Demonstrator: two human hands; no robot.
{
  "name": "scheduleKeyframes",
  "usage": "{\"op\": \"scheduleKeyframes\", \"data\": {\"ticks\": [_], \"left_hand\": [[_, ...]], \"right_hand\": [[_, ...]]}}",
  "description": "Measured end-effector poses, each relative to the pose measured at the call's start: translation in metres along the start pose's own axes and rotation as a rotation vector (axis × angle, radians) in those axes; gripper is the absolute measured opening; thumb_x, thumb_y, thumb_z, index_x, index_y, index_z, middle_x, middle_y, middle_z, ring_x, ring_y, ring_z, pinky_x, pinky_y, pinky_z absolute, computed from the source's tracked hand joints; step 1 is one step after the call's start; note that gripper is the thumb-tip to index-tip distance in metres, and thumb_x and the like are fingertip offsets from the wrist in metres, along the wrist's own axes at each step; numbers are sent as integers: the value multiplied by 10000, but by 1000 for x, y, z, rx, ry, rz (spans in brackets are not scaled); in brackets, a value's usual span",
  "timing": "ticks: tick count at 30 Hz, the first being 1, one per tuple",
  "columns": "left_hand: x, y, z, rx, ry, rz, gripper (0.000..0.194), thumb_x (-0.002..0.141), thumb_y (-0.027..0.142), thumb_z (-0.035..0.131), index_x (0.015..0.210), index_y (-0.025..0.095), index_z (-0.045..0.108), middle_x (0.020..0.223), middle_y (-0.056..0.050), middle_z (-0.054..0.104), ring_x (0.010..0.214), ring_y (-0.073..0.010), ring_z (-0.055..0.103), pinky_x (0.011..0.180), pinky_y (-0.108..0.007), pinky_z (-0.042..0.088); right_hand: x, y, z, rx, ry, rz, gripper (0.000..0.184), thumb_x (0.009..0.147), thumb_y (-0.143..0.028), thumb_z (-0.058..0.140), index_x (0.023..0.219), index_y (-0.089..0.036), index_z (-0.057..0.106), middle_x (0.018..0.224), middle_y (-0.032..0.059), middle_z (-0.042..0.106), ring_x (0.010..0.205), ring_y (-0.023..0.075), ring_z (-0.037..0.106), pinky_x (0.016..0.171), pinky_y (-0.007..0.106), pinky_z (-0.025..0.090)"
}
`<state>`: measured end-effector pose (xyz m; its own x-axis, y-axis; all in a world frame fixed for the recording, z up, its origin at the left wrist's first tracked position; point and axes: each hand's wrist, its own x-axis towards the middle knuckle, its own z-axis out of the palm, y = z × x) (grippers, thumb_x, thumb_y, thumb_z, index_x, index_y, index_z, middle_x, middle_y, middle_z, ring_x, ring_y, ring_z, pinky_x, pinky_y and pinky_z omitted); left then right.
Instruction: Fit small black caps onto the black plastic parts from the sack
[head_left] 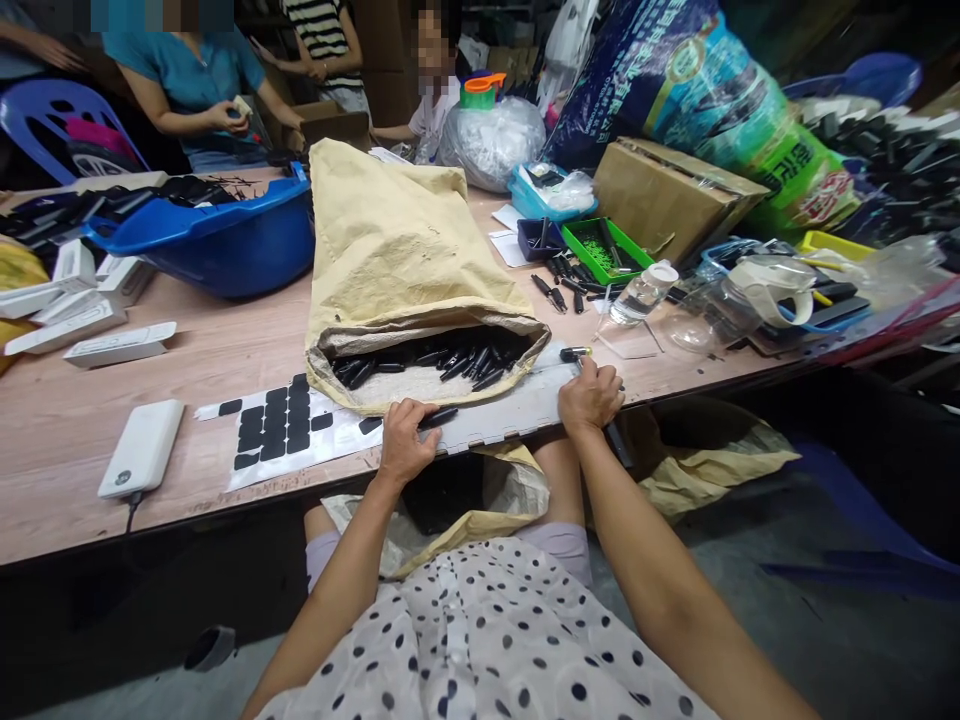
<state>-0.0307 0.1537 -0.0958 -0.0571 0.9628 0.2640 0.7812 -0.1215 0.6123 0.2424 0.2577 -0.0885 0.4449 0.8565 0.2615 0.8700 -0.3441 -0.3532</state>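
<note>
Sack (405,240) matt, cloth-like (creased); basin (217,245) smooth plastic; tabletop (214,375) wood-grained.

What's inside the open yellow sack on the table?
Slim black pieces lie just inside the yellow sack's mouth; anything deeper is hidden under its upper layer.

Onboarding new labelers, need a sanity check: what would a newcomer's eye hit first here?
Probably the big tan sack lying mid-table, open toward the near edge and showing many black pieces inside. At that edge the left hand holds a slim black piece, and the right hand a dark, partly hidden item. Colour pulls next: the blue basin at left, the bright printed bag at upper right.
</note>
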Motion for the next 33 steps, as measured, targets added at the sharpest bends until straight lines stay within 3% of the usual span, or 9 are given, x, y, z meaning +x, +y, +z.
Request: {"op": "scheduleKeyframes", "data": {"ticks": [8, 19, 26, 29, 33], "left_hand": [[-1, -1, 0, -13, 13, 15, 358, 708, 217, 612, 1046, 207, 729, 953, -64, 644, 940, -241, 556, 900, -406, 445], [2, -2, 1, -3, -16, -28, 232, 775, 246, 694, 1000, 232, 746, 932, -46, 656, 933, -227, 563, 907, -384, 442], [5, -5, 6, -34, -16, -68, 233, 788, 206, 697, 1003, 261, 768, 902, -40, 654, 913, -223, 560, 884, -380, 443], [6, -4, 7, -34, -33, -94, 251, 780, 189, 709, 1009, 265, 775, 913, -41, 655, 928, -225, 559, 903, -388, 443], [7, -4, 7, -56, -57, -118, 280, 769, 167, 714, 1019, 275, 782, 919, -38, 656, 930, -223, 551, 918, -393, 443]], "right_hand": [[0, 1, 2, -25, 20, -8, 431, 917, -152, 435, 1278, -178, 668, 1122, 165, 545, 1055, 305, 468, 859, 420, 356], [0, 2, 5, -29, 43, -4, 420, 920, -163, 439, 1262, -184, 682, 1108, 161, 555, 1047, 301, 484, 856, 412, 368], [1, 9, -13, 193, -13, 84, 450, 891, -147, 425, 1257, -171, 686, 1071, 151, 582, 1013, 274, 553, 881, 390, 428], [-26, 4, -26, 428, 30, -61, 457, 913, -195, 397, 1287, -117, 648, 1154, 173, 620, 1075, 253, 588, 965, 386, 459], [-75, -19, -35, 762, -201, -308, 422, 940, -322, 434, 1212, -121, 686, 1173, 156, 682, 1067, 229, 642, 955, 366, 516]]}}
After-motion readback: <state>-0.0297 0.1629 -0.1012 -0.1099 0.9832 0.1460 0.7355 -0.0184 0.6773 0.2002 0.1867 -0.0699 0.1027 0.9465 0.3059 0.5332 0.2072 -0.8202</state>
